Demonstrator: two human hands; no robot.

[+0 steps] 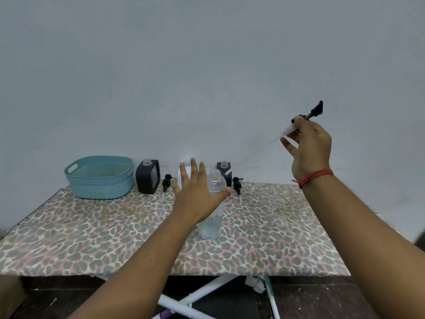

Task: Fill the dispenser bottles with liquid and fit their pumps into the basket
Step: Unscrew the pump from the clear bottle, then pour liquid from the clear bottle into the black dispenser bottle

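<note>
A clear dispenser bottle [213,208] stands uncapped mid-table with some liquid in its base. My left hand [196,194] hovers spread beside it, thumb against its shoulder, fingers straight. My right hand [309,146] is raised to the right and pinches a black pump [314,111] by its collar, the thin dip tube slanting down to the left. Two black dispenser bottles [148,177] [225,172] and a white bottle [185,168] stand uncapped along the back. Two more black pumps [166,181] [237,184] lie on the table. The teal basket [100,177] sits back left.
The table [92,238] has a leopard-print cover and stands against a plain grey wall. White folding legs [197,295] and a dark floor show under its front edge.
</note>
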